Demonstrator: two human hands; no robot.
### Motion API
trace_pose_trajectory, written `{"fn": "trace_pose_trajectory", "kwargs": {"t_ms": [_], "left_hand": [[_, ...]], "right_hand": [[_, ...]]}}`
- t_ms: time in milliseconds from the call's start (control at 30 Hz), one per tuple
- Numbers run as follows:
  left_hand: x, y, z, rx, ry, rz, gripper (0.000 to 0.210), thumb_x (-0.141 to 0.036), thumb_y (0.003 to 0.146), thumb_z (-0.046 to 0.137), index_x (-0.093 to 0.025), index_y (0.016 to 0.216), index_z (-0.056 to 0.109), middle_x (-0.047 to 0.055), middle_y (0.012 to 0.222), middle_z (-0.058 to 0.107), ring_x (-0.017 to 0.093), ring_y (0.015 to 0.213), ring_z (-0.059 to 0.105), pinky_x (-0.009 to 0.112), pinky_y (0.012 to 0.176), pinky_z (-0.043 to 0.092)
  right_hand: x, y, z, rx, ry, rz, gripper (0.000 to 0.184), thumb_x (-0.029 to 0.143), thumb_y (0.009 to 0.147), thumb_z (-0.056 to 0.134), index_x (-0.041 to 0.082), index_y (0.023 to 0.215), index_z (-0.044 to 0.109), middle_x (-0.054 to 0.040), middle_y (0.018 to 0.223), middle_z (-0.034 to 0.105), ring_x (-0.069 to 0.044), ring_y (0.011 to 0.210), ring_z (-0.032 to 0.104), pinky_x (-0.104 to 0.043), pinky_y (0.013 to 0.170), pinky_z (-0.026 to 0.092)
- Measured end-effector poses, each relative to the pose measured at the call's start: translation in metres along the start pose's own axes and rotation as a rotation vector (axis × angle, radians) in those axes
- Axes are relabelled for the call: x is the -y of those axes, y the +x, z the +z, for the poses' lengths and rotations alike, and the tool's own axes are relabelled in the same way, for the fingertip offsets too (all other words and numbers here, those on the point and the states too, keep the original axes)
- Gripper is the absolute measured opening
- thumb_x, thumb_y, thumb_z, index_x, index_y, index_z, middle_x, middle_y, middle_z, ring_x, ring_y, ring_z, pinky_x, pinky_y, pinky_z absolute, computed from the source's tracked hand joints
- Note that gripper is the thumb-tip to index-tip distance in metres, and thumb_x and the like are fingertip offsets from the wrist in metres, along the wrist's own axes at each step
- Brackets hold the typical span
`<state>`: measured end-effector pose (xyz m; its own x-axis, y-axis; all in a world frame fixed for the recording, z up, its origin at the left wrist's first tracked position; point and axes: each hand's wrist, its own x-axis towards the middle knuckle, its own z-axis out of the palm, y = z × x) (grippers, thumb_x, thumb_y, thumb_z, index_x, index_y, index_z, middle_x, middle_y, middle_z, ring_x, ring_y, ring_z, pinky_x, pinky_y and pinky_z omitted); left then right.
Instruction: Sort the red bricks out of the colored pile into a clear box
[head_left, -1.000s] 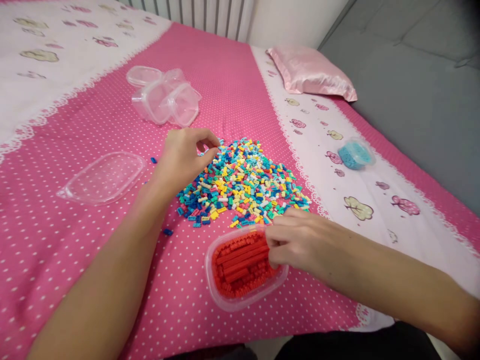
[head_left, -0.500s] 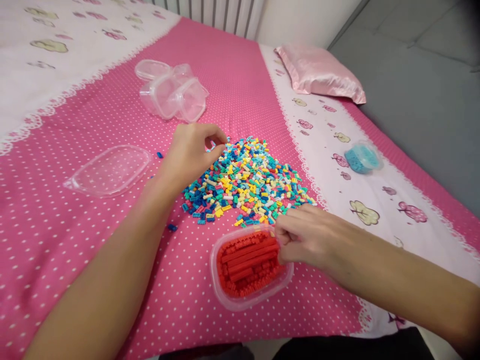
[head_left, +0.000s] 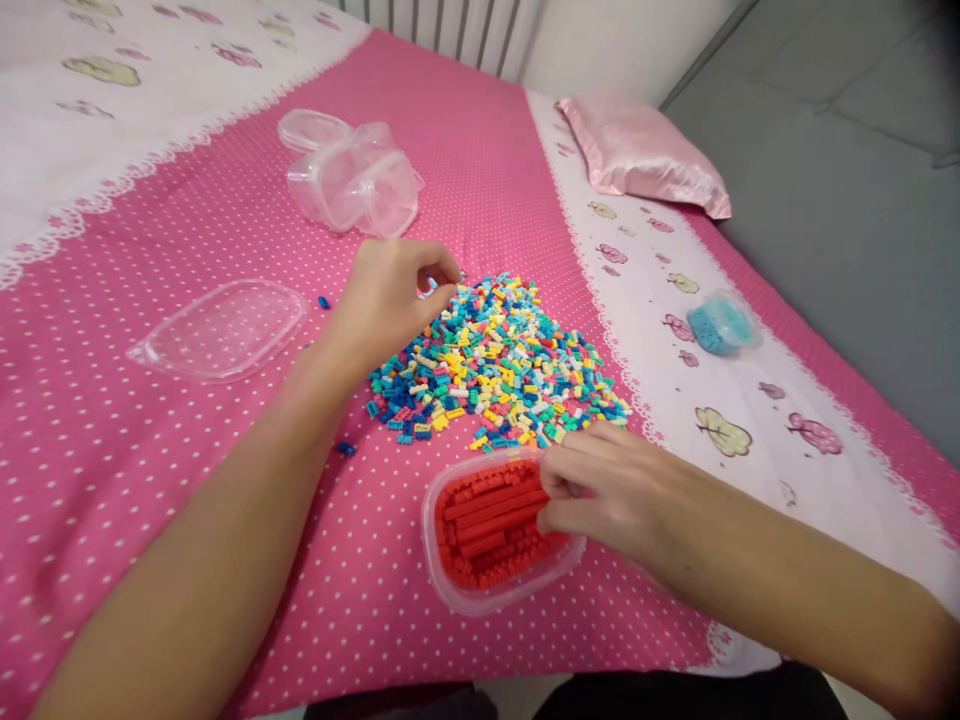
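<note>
A heap of small toy building bricks [head_left: 502, 370] in many colours lies on the bed. At its far left side is my left hand [head_left: 401, 290], thumb and forefinger brought together in a pinch; anything between the tips is too small to make out. Close to me stands a clear plastic tub [head_left: 431, 545] holding red bricks [head_left: 487, 520], some joined into long bars. My right hand [head_left: 604, 475] hangs over the tub's right end, fingers curled against the thumb. What those fingers hold, if anything, is hidden. The hand covers part of the tub's rim.
A clear lid [head_left: 221, 330] lies left of the heap. Several clear tubs [head_left: 352, 180] are grouped farther back. A tub with light blue bricks [head_left: 721, 325] stands at right, and a pink pillow [head_left: 645, 155] lies beyond. Stray blue bricks [head_left: 346, 449] lie left of the heap.
My right hand has shifted slightly left, farther over the red bricks. My left hand stays at the heap's far left side, still pinched. The view has tilted a little.
</note>
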<state>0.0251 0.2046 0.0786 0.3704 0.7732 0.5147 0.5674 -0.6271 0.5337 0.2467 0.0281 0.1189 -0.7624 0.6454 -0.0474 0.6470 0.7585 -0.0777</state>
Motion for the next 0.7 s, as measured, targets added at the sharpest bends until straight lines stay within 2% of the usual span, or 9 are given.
{"fn": "trace_pose_trajectory", "kwargs": {"t_ms": [233, 533, 700], "left_hand": [[0.0001, -0.0001, -0.0010, 0.004, -0.003, 0.006, 0.016, -0.023, 0.081, 0.061, -0.019, 0.088, 0.075, 0.002, 0.084, 0.077, 0.017, 0.075, 0.068, 0.030, 0.075, 0.049], [0.0005, 0.0002, -0.0005, 0.010, -0.011, -0.011, 0.014, -0.022, 0.081, 0.061, -0.021, 0.087, 0.074, 0.002, 0.086, 0.077, 0.017, 0.077, 0.068, 0.031, 0.076, 0.049], [0.0004, 0.0005, -0.0003, 0.000, -0.010, -0.011, 0.015, -0.020, 0.080, 0.062, -0.020, 0.088, 0.075, 0.002, 0.086, 0.077, 0.017, 0.076, 0.068, 0.030, 0.076, 0.049]], "right_hand": [[0.0019, 0.0046, 0.0020, -0.039, -0.030, -0.009, 0.024, 0.008, 0.088, 0.067, 0.018, 0.067, 0.066, -0.0015, 0.076, 0.062, -0.015, 0.070, 0.047, -0.031, 0.065, 0.031], [0.0012, 0.0074, -0.0007, 0.049, -0.071, 0.013, 0.027, 0.017, 0.090, 0.070, 0.020, 0.064, 0.066, -0.0010, 0.073, 0.063, -0.016, 0.070, 0.051, -0.033, 0.069, 0.032], [0.0010, 0.0075, 0.0018, 0.068, -0.079, 0.018, 0.030, 0.013, 0.090, 0.070, 0.021, 0.061, 0.064, 0.0005, 0.071, 0.061, -0.016, 0.068, 0.050, -0.035, 0.070, 0.030]]}}
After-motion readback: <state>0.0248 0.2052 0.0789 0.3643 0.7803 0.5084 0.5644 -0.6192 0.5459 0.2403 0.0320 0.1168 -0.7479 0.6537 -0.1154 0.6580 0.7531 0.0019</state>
